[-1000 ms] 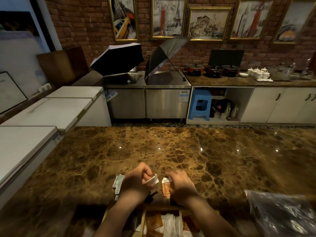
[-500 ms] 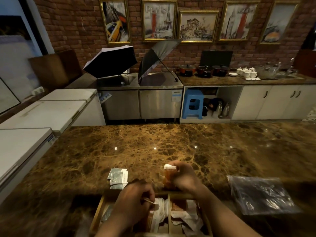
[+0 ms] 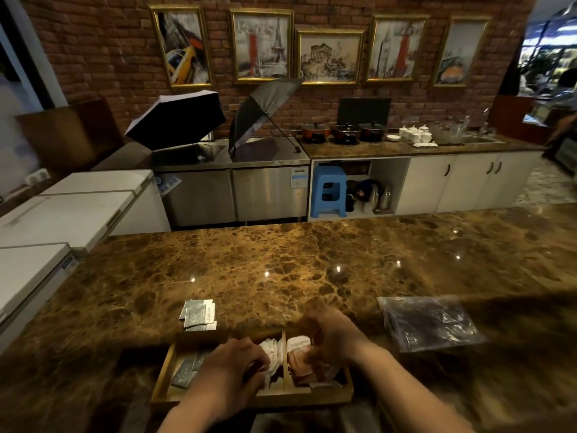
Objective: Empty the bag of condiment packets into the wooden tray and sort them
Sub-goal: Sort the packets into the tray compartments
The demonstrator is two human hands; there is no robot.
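Marble counter [image 3: 281, 260] | empty bag [image 3: 427, 323] right of tray [image 3: 162, 379] | both hands' grip on packets unclear

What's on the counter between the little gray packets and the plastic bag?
In the head view, just bare marble counter between the gray packets and the plastic bag; nearer, the right hand reaches into the wooden tray.

head cam | faces forward-down | close over marble counter [image 3: 281, 260]
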